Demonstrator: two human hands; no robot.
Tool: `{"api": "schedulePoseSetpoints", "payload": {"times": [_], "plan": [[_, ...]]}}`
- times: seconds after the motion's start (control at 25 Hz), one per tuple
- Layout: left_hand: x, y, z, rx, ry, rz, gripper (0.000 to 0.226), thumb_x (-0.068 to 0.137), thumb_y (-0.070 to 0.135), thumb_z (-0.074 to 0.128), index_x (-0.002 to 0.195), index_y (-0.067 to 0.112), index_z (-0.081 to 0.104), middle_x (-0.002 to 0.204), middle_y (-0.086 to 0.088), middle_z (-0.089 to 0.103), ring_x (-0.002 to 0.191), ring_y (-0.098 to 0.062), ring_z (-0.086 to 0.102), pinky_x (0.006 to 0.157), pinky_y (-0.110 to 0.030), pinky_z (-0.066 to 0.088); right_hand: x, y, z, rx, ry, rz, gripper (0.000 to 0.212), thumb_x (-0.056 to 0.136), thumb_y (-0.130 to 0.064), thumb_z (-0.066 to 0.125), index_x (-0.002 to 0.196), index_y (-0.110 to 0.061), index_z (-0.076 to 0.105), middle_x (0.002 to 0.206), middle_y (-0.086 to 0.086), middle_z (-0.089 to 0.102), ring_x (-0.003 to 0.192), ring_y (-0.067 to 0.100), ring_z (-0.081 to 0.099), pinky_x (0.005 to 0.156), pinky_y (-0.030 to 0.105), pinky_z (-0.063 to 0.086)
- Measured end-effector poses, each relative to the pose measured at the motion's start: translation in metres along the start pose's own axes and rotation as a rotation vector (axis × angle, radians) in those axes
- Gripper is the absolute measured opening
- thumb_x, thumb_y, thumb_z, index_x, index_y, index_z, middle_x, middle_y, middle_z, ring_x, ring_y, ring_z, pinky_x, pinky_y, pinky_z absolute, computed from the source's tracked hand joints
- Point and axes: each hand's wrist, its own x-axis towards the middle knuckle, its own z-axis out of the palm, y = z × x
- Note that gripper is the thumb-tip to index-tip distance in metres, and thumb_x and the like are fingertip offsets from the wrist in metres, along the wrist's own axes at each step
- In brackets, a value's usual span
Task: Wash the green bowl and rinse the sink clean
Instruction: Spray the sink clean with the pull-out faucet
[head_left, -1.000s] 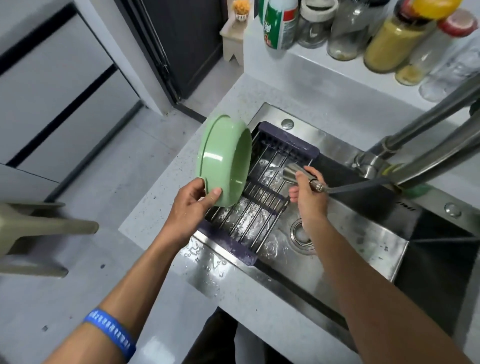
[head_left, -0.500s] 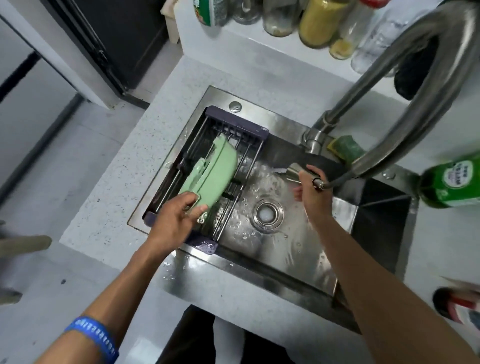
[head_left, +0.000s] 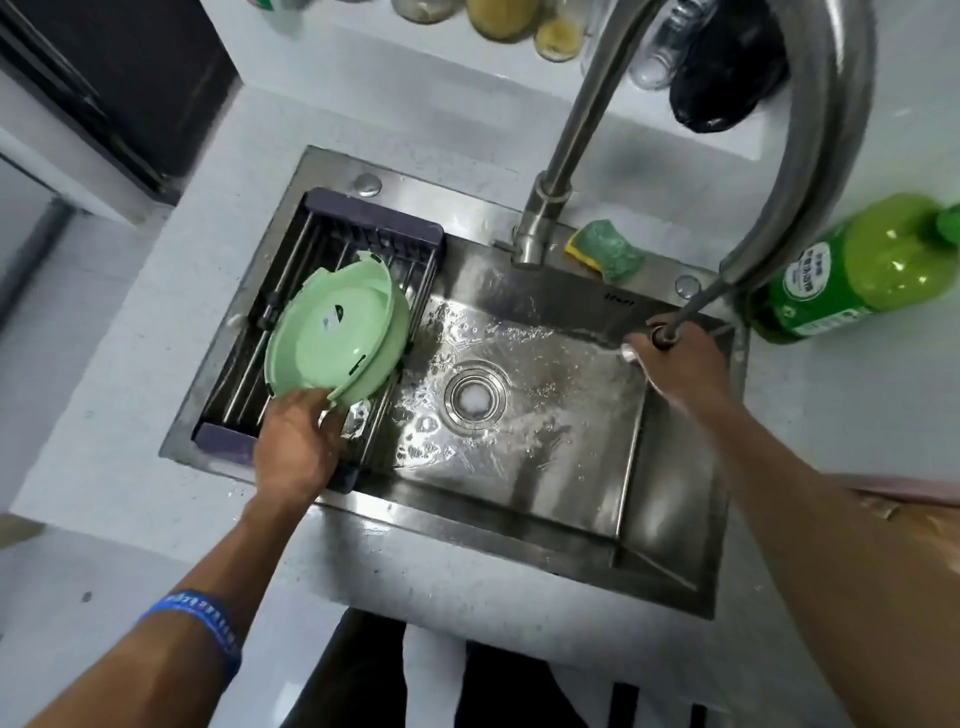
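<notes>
The green bowl (head_left: 335, 332) lies upside down and tilted on the drying rack (head_left: 319, 208) at the left of the steel sink (head_left: 524, 483). My left hand (head_left: 298, 447) holds the bowl's near rim. My right hand (head_left: 680, 364) grips the pull-out sprayer head at the sink's right side, its hose (head_left: 698, 301) running up to the faucet spout. Water streams leftward from the sprayer across the wet sink floor toward the drain (head_left: 475, 395).
The tall faucet (head_left: 566, 156) arches over the sink's back edge. A green and yellow sponge (head_left: 608, 254) lies beside its base. A green detergent bottle (head_left: 852, 270) lies at the right on the counter. Jars and a black bag line the back shelf.
My left hand has lowered the bowl from upright in the air onto the rack, bottom up. My right hand has carried the sprayer from the sink's middle to its right side.
</notes>
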Motion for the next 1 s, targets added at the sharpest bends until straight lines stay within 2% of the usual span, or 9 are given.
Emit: {"api": "schedulePoseSetpoints", "payload": {"times": [0.24,0.32,0.4,0.56,0.68,0.76,0.84,0.92,1.0], "plan": [[-0.011,-0.002,-0.006,0.072,0.076,0.070,0.019,0.082,0.007,0.070,0.098,-0.001,0.073,0.105,-0.025,0.071,0.103,-0.043,0.062,0.096,-0.049,0.045,-0.017,0.008,0.003,-0.200,-0.166,0.037,0.051,0.083,-0.052,0.061,0.103,-0.006,0.070,0.100,0.019,0.071,0.096,0.036,0.066,0.081,0.038,0.050],[-0.017,-0.001,-0.006,0.052,0.014,-0.022,0.028,0.083,0.011,0.074,0.110,0.001,0.071,0.121,-0.027,0.065,0.118,-0.044,0.055,0.103,-0.049,0.041,-0.034,-0.005,0.026,0.081,-0.278,0.042,0.036,0.080,-0.045,0.065,0.094,-0.012,0.072,0.084,0.013,0.074,0.074,0.026,0.070,0.067,0.033,0.056],[-0.029,-0.002,-0.006,-0.007,-0.007,-0.127,0.039,0.084,0.018,0.071,0.120,0.003,0.066,0.132,-0.026,0.058,0.124,-0.043,0.050,0.106,-0.045,0.039,-0.048,-0.020,0.045,0.362,-0.309,-0.042,0.006,0.087,-0.022,0.067,0.084,-0.019,0.070,0.067,0.003,0.072,0.049,0.009,0.064,0.045,0.021,0.051],[-0.049,-0.014,-0.017,-0.018,0.094,-0.178,0.036,0.082,0.016,0.067,0.116,0.004,0.065,0.119,-0.023,0.058,0.105,-0.042,0.053,0.090,-0.046,0.046,-0.052,-0.038,0.049,0.449,-0.317,-0.094,0.013,0.091,-0.017,0.066,0.103,-0.019,0.068,0.075,0.004,0.071,0.047,0.004,0.064,0.039,0.016,0.045],[-0.060,-0.009,-0.024,0.102,-0.084,0.001,0.027,0.086,0.029,0.069,0.107,0.011,0.067,0.103,-0.014,0.067,0.093,-0.036,0.063,0.076,-0.040,0.051,-0.053,-0.042,0.056,0.479,-0.336,-0.084,0.011,0.091,-0.018,0.065,0.098,-0.026,0.068,0.074,0.004,0.073,0.054,0.012,0.066,0.045,0.024,0.049],[-0.060,0.000,-0.017,0.351,-0.318,-0.101,0.065,0.082,0.057,0.066,0.129,0.013,0.053,0.125,-0.014,0.057,0.115,-0.036,0.056,0.089,-0.046,0.050,-0.053,-0.043,0.056,0.459,-0.322,-0.081,0.010,0.091,-0.020,0.064,0.098,-0.027,0.068,0.075,0.002,0.072,0.052,0.009,0.064,0.043,0.024,0.049],[-0.059,0.000,-0.015,0.459,-0.476,-0.340,0.113,0.071,0.073,0.067,0.152,0.011,0.019,0.154,-0.018,0.024,0.137,-0.045,0.031,0.102,-0.053,0.044,-0.056,-0.046,0.063,0.450,-0.341,-0.041,0.014,0.092,-0.023,0.063,0.105,-0.025,0.068,0.076,0.002,0.072,0.049,0.007,0.063,0.041,0.024,0.051],[-0.057,0.003,-0.011,0.365,-0.551,-0.437,0.131,0.068,0.072,0.071,0.156,0.009,-0.004,0.163,-0.019,-0.003,0.146,-0.048,0.013,0.107,-0.055,0.040,-0.056,-0.046,0.067,0.476,-0.333,-0.034,0.015,0.091,-0.022,0.063,0.105,-0.022,0.068,0.070,0.002,0.070,0.043,0.005,0.060,0.040,0.023,0.050],[-0.054,0.004,-0.007,0.335,-0.537,-0.425,0.134,0.069,0.069,0.073,0.155,0.008,-0.009,0.163,-0.021,-0.011,0.147,-0.048,0.007,0.107,-0.055,0.039,-0.059,-0.049,0.070,0.501,-0.304,-0.039,0.013,0.089,-0.019,0.064,0.101,-0.019,0.070,0.064,0.000,0.069,0.041,0.006,0.058,0.039,0.022,0.047]]}}
